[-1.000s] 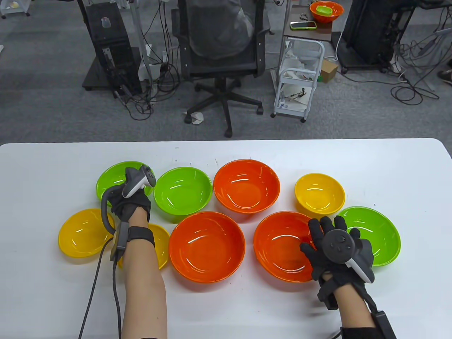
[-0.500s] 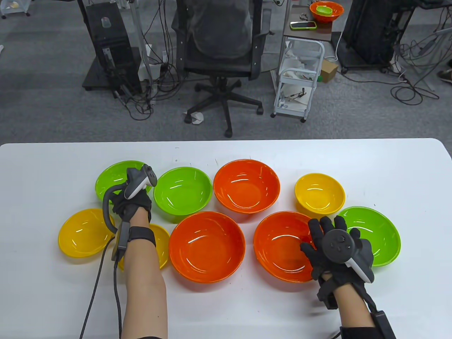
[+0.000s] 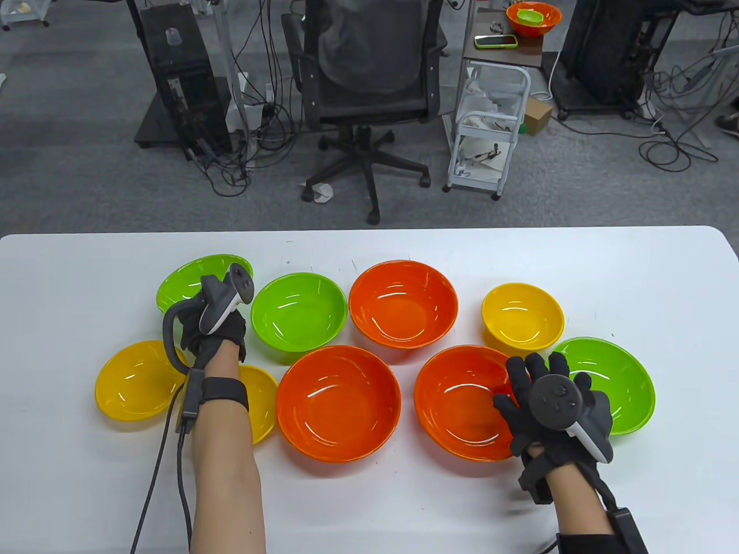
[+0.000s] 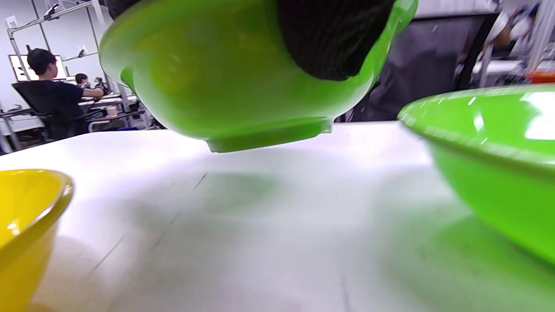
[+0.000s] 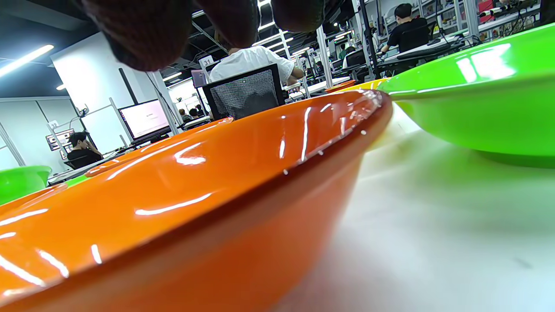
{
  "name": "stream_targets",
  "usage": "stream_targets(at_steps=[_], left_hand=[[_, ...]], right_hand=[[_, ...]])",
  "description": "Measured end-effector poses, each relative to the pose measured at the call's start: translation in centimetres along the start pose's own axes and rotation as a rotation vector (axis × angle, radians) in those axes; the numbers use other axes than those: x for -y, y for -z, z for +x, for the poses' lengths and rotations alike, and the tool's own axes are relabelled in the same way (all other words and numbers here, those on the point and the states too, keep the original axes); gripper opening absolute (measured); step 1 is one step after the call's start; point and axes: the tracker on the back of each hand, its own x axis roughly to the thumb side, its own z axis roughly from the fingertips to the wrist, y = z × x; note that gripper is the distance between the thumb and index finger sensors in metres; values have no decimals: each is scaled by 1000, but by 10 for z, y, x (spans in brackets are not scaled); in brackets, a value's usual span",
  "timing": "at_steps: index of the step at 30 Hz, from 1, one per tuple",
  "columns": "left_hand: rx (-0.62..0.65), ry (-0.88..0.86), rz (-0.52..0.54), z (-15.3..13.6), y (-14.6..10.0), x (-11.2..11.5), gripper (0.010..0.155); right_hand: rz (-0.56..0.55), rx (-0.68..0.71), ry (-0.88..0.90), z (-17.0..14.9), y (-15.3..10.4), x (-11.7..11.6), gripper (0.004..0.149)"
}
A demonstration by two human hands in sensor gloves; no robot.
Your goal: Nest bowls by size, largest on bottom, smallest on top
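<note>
Three orange, three green and three yellow bowls stand apart on the white table [image 3: 635, 259]. My left hand [image 3: 212, 336] grips the near rim of the far-left green bowl [image 3: 190, 277] and holds it tilted. In the left wrist view this bowl [image 4: 225, 78] hangs clear of the table, with a gloved finger [image 4: 334, 39] on its wall. My right hand [image 3: 548, 395] lies with fingers spread over the right rim of the front right orange bowl [image 3: 462, 404]. In the right wrist view the fingertips [image 5: 143, 34] hover above that rim [image 5: 173, 195].
A second green bowl [image 3: 299, 311] sits just right of the lifted one. Two yellow bowls [image 3: 135, 381] [image 3: 262, 398] flank my left forearm. Orange bowls [image 3: 403, 303] [image 3: 338, 401] fill the middle. A yellow bowl [image 3: 522, 317] and a green bowl [image 3: 618, 381] sit at the right.
My left hand has raised and tilted the far-left green bowl, which now sits higher and farther back. My right hand has hardly moved.
</note>
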Motion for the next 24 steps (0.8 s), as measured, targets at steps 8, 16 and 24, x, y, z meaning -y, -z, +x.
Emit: stream_targets(at_steps=[8, 16, 24], left_hand=[[225, -19, 150, 2, -55, -27, 44], [485, 19, 264, 12, -143, -32, 44], [616, -16, 289, 12, -194, -15, 44]], right_hand=[[-2, -9, 18, -4, 2, 0, 70], [8, -24, 18, -7, 3, -1, 70], [18, -40, 21, -11, 5, -3, 70]])
